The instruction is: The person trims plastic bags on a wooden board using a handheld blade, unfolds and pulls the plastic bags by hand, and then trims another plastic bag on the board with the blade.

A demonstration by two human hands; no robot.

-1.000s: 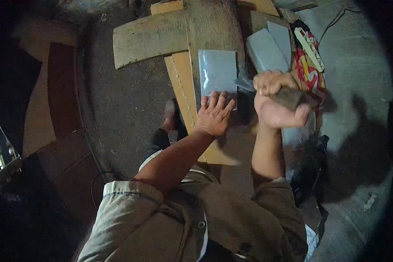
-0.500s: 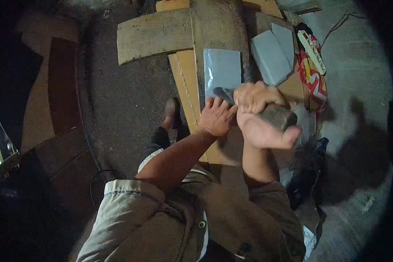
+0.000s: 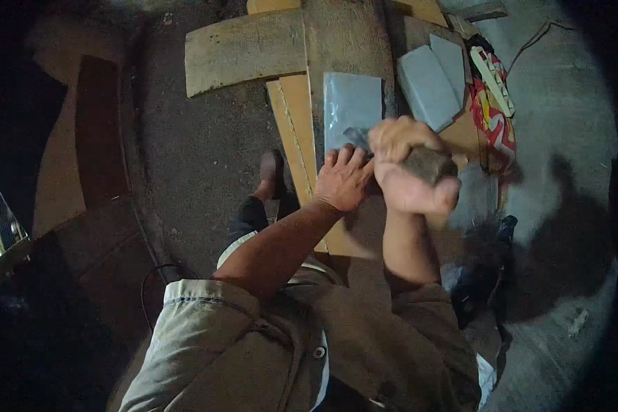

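Note:
My left hand (image 3: 345, 178) lies flat, fingers stretched out, over the lower end of a grey sheet in shiny clear plastic (image 3: 353, 103). The sheet rests on a wooden board (image 3: 343, 41). Just to the right, my right hand (image 3: 412, 165) is wrapped round a thick grey-brown block-like piece (image 3: 429, 165), its thumb sticking out. Motion blurs this hand, so the exact kind of the piece is unclear. A dark shape (image 3: 357, 136) shows on the sheet beyond my fingers; I cannot tell whether it is a shadow or part of the held piece.
Stacked grey sheets (image 3: 429, 86) lie to the right of the board. Beyond them are a cream-coloured strip (image 3: 493, 81) and a red, white and yellow wrapper (image 3: 493, 130). A plank (image 3: 247, 53) crosses at the upper left, above an orange-brown board (image 3: 294, 130).
My right hand with the block-like piece has shifted slightly up and to the left. My left hand stays pressed at the sheet's lower end, and the whole view has moved slightly.

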